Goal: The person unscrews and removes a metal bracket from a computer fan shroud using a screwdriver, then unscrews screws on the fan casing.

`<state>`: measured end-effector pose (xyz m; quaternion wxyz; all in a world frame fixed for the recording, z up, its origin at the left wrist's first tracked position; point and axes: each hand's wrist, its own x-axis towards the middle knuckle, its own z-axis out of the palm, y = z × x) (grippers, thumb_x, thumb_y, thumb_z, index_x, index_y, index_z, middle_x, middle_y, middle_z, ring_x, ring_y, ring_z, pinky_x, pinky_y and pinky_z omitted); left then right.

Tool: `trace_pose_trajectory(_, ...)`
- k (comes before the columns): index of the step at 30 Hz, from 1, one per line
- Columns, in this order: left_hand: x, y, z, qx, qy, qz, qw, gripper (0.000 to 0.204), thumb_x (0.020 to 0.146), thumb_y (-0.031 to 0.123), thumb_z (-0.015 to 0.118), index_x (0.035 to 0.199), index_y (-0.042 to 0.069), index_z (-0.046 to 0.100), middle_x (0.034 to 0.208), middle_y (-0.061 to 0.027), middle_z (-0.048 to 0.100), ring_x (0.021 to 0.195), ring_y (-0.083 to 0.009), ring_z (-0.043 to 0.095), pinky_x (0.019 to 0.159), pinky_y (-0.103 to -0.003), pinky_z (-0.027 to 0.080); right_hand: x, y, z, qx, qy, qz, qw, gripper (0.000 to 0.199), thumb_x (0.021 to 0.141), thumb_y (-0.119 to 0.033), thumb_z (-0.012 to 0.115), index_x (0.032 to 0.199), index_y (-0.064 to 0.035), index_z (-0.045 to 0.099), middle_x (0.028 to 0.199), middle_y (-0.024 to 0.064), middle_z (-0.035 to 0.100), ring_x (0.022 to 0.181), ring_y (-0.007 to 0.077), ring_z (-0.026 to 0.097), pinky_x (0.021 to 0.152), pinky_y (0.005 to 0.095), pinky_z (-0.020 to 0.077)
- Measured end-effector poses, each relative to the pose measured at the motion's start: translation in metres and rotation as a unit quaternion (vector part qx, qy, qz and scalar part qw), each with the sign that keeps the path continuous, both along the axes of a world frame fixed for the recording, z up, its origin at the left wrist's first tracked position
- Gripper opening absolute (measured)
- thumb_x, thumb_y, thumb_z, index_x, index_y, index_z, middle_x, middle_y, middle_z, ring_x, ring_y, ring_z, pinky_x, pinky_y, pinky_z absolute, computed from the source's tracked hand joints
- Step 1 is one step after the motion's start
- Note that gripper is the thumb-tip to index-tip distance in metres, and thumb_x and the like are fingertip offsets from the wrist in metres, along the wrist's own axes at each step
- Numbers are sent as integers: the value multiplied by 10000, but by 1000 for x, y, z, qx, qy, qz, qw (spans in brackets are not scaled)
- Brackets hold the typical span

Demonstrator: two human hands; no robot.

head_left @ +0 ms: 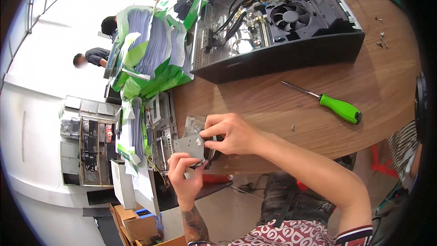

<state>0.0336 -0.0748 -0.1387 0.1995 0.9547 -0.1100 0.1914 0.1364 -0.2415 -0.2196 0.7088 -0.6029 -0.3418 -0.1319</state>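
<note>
A grey metal plate with small holes (184, 145), like a computer drive bracket, is held up between my hands by the table's left front edge. My left hand (185, 178) is closed on its lower edge, fingers curled. From the right, my right hand (234, 134) grips its other edge between thumb and fingers, beside a small whitish piece (199, 141). Dark parts behind the plate are mostly hidden by my fingers. A green-handled screwdriver (339, 108) lies on the table to the right, its shaft pointing left and away.
An open black computer case (282, 53) with a fan stands at the back. Loose screws (382, 41) lie right of it. Paper stacks in green wrapping (145, 45) rise at the left, above metal computer parts (161, 118). A person (95, 57) is far left; striped clothing shows at right.
</note>
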Motion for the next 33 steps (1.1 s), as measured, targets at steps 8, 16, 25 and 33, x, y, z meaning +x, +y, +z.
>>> trace_pose_trajectory(8,6,-3,-18,26,-104,-14,994,333,600,-76,825,765,18,551,795,-78,537,729,-227,518,638,-316,414,-4,-7,2,-106,-56,-88,989,164,779,-154,737,930,-90,740,832,57,654,743,268,646,623,387,519)
trace_pose_trajectory(16,8,1,-13,-65,-53,-13,996,307,618,-55,840,764,33,586,790,-63,559,741,-206,517,651,-309,412,-2,-8,3,-110,23,-31,993,170,780,-186,731,910,-78,739,839,78,653,767,294,657,639,403,515)
trace_pose_trajectory(25,7,10,-16,-217,-17,-8,976,335,648,-111,812,803,25,548,858,-41,502,777,-146,476,719,-249,401,12,-7,5,-25,41,20,999,202,779,-62,702,977,-67,742,779,47,597,598,133,516,545,287,422)
trace_pose_trajectory(33,6,14,-16,-229,-1,-15,973,334,648,-117,806,809,28,552,864,-33,503,782,-138,473,725,-248,398,4,-8,3,-70,78,73,992,273,762,-160,814,1016,-74,766,712,48,589,603,124,552,534,295,419)
